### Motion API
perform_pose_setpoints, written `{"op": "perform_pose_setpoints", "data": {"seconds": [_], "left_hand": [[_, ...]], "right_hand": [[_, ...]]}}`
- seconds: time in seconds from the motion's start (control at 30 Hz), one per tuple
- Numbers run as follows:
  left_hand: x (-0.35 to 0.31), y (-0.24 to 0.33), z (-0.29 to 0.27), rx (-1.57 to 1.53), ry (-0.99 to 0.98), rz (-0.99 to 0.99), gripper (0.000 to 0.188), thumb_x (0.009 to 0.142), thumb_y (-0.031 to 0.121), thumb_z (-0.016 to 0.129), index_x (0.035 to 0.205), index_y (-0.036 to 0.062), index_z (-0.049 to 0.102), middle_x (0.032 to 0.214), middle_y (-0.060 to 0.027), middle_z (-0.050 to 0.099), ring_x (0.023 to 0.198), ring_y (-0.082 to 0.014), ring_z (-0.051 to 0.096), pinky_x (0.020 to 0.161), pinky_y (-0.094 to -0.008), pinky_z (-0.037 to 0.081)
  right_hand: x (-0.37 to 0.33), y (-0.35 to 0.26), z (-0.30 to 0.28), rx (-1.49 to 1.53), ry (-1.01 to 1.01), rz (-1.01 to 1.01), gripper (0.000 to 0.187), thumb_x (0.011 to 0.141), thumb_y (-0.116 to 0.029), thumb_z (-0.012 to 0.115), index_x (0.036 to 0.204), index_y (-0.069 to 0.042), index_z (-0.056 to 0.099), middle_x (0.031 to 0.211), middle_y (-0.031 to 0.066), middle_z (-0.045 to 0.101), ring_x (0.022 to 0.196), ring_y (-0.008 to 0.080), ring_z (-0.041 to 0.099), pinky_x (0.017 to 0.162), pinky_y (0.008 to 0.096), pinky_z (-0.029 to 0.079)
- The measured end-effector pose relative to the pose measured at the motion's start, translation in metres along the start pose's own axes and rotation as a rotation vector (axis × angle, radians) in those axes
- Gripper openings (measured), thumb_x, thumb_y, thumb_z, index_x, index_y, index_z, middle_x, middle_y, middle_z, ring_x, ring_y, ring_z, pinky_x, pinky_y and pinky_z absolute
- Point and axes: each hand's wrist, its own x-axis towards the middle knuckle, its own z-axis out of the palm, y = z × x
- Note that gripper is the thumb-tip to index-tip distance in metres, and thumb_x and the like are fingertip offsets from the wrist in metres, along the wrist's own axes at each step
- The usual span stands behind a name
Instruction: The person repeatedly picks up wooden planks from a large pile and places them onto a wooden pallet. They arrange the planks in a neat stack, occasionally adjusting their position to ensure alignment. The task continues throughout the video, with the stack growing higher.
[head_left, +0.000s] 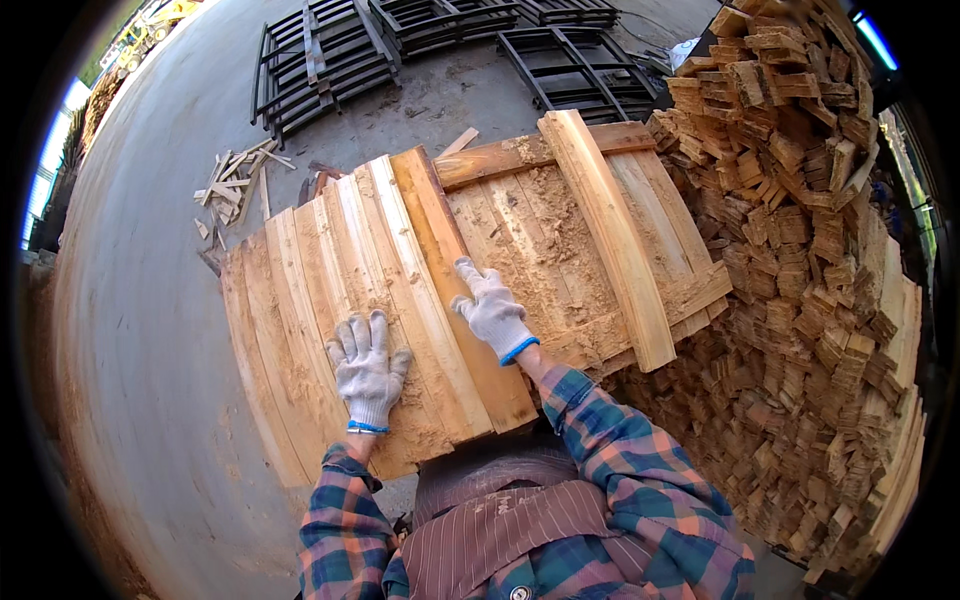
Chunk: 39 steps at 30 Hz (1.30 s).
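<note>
The camera sits up on the head and looks down at the boards (pixel 430 300), close, mid-frame.

Concrete floor (pixel 150 330): we see dusty grey at nine o'clock.
Metal frames (pixel 313 55): dark, stacked around our twelve.
Woodpile (pixel 790 290): densely packed at three.
Yellow machine (pixel 143 42): we spot it at ten.
Light strip (pixel 876 42): bluish-white at our two.

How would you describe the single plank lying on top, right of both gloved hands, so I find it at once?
Start at the high stack of wood pieces on the right, then look left to the sawdusty wooden platform. On it, right of the right hand, lies one long pale plank. It lies alone, whereas the planks under the left hand lie side by side.
</note>
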Motion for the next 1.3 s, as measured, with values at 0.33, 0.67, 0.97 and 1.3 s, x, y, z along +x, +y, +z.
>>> {"op": "perform_pose_setpoints", "data": {"seconds": [0.33,0.67,0.97,1.3], "left_hand": [[0.001,-0.011,-0.006,-0.097,0.062,-0.03,0.065,0.087,0.044,0.062,0.141,0.0109,0.048,0.143,-0.0209,0.046,0.134,-0.0439,0.036,0.112,-0.0565,0.023],[0.018,-0.105,0.014,-0.1,0.248,-0.324,0.063,0.091,0.049,0.057,0.141,0.0118,0.049,0.145,-0.019,0.046,0.135,-0.04,0.04,0.113,-0.054,0.026],[0.004,-0.105,0.014,0.055,0.083,-0.347,0.071,0.09,0.053,0.056,0.147,0.0131,0.043,0.15,-0.023,0.038,0.141,-0.0438,0.031,0.115,-0.0582,0.021],[0.001,-0.114,0.02,0.085,0.02,-0.35,0.068,0.095,0.047,0.052,0.151,0.0114,0.035,0.154,-0.021,0.032,0.144,-0.0394,0.024,0.116,-0.0554,0.019]], "right_hand": [[0.045,-0.029,-0.037,-0.267,0.032,-0.295,0.048,0.09,-0.029,0.066,0.133,-0.01,0.058,0.128,0.0218,0.058,0.108,0.0379,0.062,0.091,0.0449,0.052],[0.271,-0.121,0.054,-0.65,-0.028,-0.327,0.063,0.092,-0.065,0.045,0.143,-0.026,0.048,0.144,0.0106,0.049,0.135,0.0293,0.043,0.11,0.0497,0.032],[0.249,-0.13,0.075,-0.569,-0.089,-0.357,0.055,0.087,-0.062,0.055,0.126,-0.024,0.064,0.127,0.0104,0.062,0.123,0.0286,0.052,0.106,0.0462,0.029],[0.087,-0.017,-0.17,-0.85,0.086,0.296,0.107,0.079,-0.056,0.072,0.157,-0.013,0.013,0.15,0.0235,0.035,0.137,0.0372,0.036,0.111,0.0469,0.033]]}}
